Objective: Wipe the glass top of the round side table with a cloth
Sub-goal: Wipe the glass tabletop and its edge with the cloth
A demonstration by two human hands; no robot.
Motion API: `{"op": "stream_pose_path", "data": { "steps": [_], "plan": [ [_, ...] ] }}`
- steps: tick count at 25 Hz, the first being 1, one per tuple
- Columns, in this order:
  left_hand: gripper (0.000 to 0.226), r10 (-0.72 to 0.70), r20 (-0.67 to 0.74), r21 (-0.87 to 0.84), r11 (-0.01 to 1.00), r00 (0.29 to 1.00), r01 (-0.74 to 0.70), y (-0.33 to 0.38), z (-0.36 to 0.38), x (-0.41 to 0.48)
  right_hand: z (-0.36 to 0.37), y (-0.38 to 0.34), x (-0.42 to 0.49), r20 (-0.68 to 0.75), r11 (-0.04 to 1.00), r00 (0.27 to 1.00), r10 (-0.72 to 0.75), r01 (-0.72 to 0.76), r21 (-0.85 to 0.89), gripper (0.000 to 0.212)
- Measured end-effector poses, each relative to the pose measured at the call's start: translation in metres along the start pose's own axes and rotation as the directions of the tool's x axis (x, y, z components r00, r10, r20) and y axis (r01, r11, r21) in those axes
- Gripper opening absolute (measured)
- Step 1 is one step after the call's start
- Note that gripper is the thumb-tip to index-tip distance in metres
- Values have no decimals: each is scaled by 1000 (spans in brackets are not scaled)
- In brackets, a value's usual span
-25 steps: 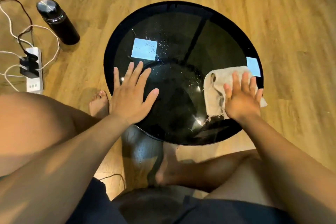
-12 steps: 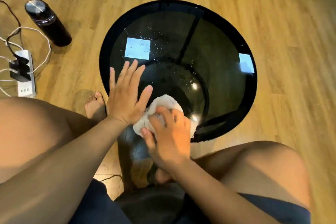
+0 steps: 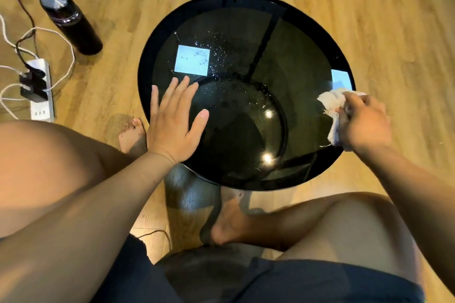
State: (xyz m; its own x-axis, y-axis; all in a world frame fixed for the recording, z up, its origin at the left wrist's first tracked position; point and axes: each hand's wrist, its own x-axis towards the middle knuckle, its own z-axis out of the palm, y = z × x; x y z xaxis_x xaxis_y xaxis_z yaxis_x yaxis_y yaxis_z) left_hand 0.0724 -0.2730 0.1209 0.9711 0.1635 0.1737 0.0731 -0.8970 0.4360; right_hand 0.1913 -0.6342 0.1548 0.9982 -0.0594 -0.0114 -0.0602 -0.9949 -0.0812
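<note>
The round side table (image 3: 290,39) has a dark glass top with water droplets scattered across its far-left part. My left hand (image 3: 174,120) lies flat and spread on the near-left edge of the glass. My right hand (image 3: 364,123) is at the table's right rim, fingers closed around a bunched whitish cloth (image 3: 331,103) that presses on the glass there. Part of the cloth is hidden under my fingers.
A black bottle (image 3: 70,21) stands on the wooden floor to the left. Beside it lies a white power strip (image 3: 40,91) with plugs and cables. My bare legs and feet flank the table's near side.
My right hand has swept the cloth from the near-left of the glass, beside my left hand, across to the right rim. My left hand has stayed in place.
</note>
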Motion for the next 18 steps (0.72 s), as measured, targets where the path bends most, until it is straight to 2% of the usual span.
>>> {"op": "stream_pose_path", "data": {
  "steps": [2,3,6,9,11,12,13,15,16,18],
  "plan": [
    [61,-1,6,-13,1000,1000,1,1,0,0,4,-26,-26,-19,1000,1000,25,-25,3,41],
    [61,-4,5,-16,1000,1000,4,1,0,1,8,-45,-47,-31,1000,1000,-7,7,21,42],
    [61,6,-10,-27,1000,1000,-6,1,2,0,19,-125,-132,-89,955,964,-250,260,139,38],
    [59,2,-33,-48,999,999,-4,-1,0,-2,21,-191,-192,-42,823,843,-536,533,198,37],
    [58,9,-47,-51,999,999,-11,-1,0,-2,24,-170,-174,-44,729,749,-661,655,198,35],
    [58,11,-49,-53,999,999,-13,-1,0,-2,24,-142,-158,-46,735,749,-661,658,164,35],
    [59,6,-47,-56,998,999,-9,-2,1,-2,22,-109,-137,-53,784,792,-609,610,116,35],
    [58,-2,-41,-43,999,999,1,-1,0,-1,15,-47,-81,-106,927,922,-373,375,1,40],
    [58,2,-34,-30,1000,999,-3,-1,0,0,11,-23,-52,-80,973,970,-228,226,-39,41],
    [58,1,-19,-15,1000,1000,-1,-1,0,1,6,-7,-14,-23,1000,1000,1,-1,9,40]
  ]
}}
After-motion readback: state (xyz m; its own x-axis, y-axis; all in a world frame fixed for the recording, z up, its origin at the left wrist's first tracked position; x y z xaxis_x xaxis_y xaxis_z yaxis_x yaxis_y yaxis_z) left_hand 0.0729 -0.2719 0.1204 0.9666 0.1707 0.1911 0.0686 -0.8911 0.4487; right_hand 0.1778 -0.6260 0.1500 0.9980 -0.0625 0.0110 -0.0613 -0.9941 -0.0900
